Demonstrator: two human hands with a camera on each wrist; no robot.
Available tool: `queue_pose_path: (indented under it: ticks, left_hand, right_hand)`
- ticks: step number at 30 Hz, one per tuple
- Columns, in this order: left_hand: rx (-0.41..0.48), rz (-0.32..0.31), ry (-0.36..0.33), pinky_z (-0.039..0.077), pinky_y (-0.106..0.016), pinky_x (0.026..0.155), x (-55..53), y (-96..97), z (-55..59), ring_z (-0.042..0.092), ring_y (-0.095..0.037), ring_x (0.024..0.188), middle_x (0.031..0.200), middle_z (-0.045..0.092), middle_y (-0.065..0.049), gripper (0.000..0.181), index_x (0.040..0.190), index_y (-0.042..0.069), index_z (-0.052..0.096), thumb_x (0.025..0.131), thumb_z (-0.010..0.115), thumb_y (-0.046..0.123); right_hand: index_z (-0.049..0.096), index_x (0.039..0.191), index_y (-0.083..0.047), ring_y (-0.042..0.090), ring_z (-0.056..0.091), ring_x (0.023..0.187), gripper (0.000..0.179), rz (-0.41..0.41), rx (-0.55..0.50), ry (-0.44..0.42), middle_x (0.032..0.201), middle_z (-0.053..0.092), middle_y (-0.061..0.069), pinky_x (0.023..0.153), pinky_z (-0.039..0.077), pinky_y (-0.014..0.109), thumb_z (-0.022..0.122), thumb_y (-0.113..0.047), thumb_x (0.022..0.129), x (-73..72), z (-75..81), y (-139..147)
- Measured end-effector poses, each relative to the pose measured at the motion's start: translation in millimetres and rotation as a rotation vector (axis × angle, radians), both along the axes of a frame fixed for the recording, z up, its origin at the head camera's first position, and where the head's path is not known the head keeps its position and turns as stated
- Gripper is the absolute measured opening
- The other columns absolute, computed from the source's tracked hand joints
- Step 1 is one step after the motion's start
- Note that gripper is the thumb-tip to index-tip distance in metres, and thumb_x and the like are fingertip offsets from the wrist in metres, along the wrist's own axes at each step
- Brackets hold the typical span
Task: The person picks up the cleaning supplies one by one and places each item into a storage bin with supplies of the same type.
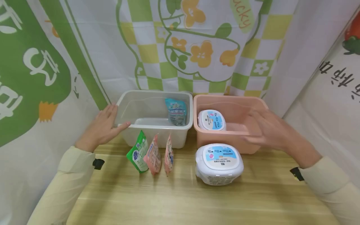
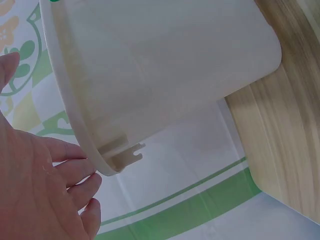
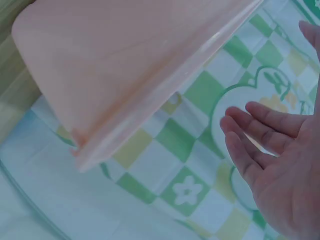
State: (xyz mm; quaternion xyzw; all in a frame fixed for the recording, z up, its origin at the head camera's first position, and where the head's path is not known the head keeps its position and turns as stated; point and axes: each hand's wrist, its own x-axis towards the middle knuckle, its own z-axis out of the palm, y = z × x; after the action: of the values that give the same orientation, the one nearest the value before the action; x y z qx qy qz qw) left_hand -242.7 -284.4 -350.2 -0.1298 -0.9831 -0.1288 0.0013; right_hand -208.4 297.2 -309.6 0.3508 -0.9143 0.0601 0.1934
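My left hand (image 1: 104, 126) lies at the left end of the grey-white bin (image 1: 153, 127), fingertips right at its rim in the left wrist view, fingers extended and thumb over the front edge. A blue pouch (image 1: 177, 112) leans inside that bin. My right hand (image 1: 271, 129), blurred, hovers over the right end of the pink bin (image 1: 244, 133); the right wrist view shows its fingers spread and holding nothing, apart from the rim. Inside the pink bin, at its left, sits a white tub (image 1: 211, 120) with a blue-and-white label.
Before the grey-white bin stand a green pouch (image 1: 139, 153) and two pink pouches (image 1: 153, 156). A second white tub (image 1: 219, 165) stands on the wooden table (image 1: 180, 203) in front of the pink bin. A patterned curtain (image 1: 197, 47) hangs behind both bins.
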Motion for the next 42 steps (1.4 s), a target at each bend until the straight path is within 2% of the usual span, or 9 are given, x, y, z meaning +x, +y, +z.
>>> queue_pose_path:
  ticks: [3,6,9,14,21,26,31,35,42]
  left_hand:
    - [0.001,0.002,-0.012,0.008,-0.068,0.13,-4.1,-1.7,0.5,0.002,-0.053,0.161,0.173,-0.001,-0.034,0.103,0.165,-0.009,0.002,0.106,0.038,0.068]
    - [0.009,0.005,-0.017,0.008,-0.067,0.13,-7.1,-2.0,0.1,0.002,-0.053,0.161,0.173,0.0,-0.034,0.103,0.165,-0.009,0.002,0.106,0.039,0.068]
    - [0.014,0.003,-0.022,0.007,-0.067,0.13,-9.8,-1.9,-1.9,0.001,-0.053,0.161,0.173,-0.002,-0.034,0.103,0.165,-0.009,0.002,0.106,0.038,0.068]
    - [0.015,-0.002,-0.011,0.007,-0.067,0.13,-13.8,-0.6,-8.4,0.002,-0.054,0.161,0.173,-0.003,-0.034,0.104,0.164,-0.012,0.005,0.106,0.039,0.068]
    - [0.01,0.004,0.005,0.008,-0.067,0.13,-14.5,-0.1,-16.6,0.004,-0.055,0.161,0.172,-0.002,-0.035,0.106,0.163,-0.013,0.004,0.105,0.04,0.068]
    - [-0.001,0.009,0.0,0.007,-0.066,0.13,-15.5,-0.1,-18.6,0.003,-0.054,0.161,0.173,-0.002,-0.034,0.106,0.163,-0.012,0.002,0.105,0.038,0.068]
    - [0.003,0.014,0.0,0.004,-0.064,0.131,-16.0,-1.3,-21.4,0.0,-0.051,0.162,0.174,-0.005,-0.031,0.107,0.164,-0.011,-0.001,0.105,0.037,0.07]
    - [0.006,0.015,0.013,0.005,-0.065,0.131,-16.9,-1.9,-23.7,0.0,-0.05,0.163,0.174,-0.005,-0.031,0.108,0.164,-0.01,-0.002,0.105,0.036,0.071]
    - [0.007,0.02,0.016,0.005,-0.063,0.132,-16.6,-1.6,-25.2,0.001,-0.049,0.163,0.175,-0.005,-0.03,0.107,0.164,-0.01,-0.002,0.105,0.037,0.071]
  right_hand:
    - [0.061,0.124,0.003,0.034,0.065,0.098,0.069,0.055,0.003,-0.002,0.12,0.064,0.02,0.077,0.059,0.051,0.089,-0.036,0.075,2.6,5.3,-9.5]
    - [0.062,0.121,-0.001,0.029,0.062,0.099,0.068,0.104,0.021,-0.018,0.117,0.062,0.016,0.077,0.057,0.046,0.091,-0.04,0.074,5.3,6.5,-19.3]
    - [0.063,0.123,-0.003,0.028,0.06,0.108,0.071,0.13,0.053,-0.066,0.119,0.064,0.012,0.089,0.054,0.047,0.091,-0.047,0.074,8.5,5.7,-28.1]
    - [0.059,0.139,-0.005,0.031,0.06,0.123,0.087,0.109,0.122,-0.227,0.132,0.064,0.012,0.101,0.053,0.053,0.086,-0.06,0.078,17.7,1.5,-39.8]
    - [0.052,0.15,-0.019,0.035,0.05,0.139,0.092,0.204,0.141,-0.277,0.146,0.056,0.011,0.112,0.046,0.057,0.085,-0.065,0.077,27.6,-11.3,-54.5]
    - [0.045,0.156,-0.013,0.032,0.053,0.14,0.11,0.116,0.168,-0.39,0.151,0.053,0.013,0.111,0.05,0.054,0.087,-0.07,0.072,33.2,-17.6,-63.5]
    - [0.039,0.159,-0.006,0.034,0.054,0.142,0.12,0.119,0.216,-0.381,0.158,0.05,0.016,0.114,0.05,0.053,0.087,-0.071,0.07,31.4,-25.7,-68.1]
    - [0.042,0.156,0.001,0.034,0.054,0.142,0.121,0.125,0.232,-0.371,0.157,0.05,0.019,0.114,0.05,0.053,0.086,-0.071,0.07,29.0,-34.8,-69.1]
    - [0.043,0.154,0.002,0.03,0.055,0.134,0.12,0.077,0.261,-0.427,0.151,0.052,0.018,0.108,0.054,0.05,0.083,-0.073,0.07,26.6,-47.9,-72.1]
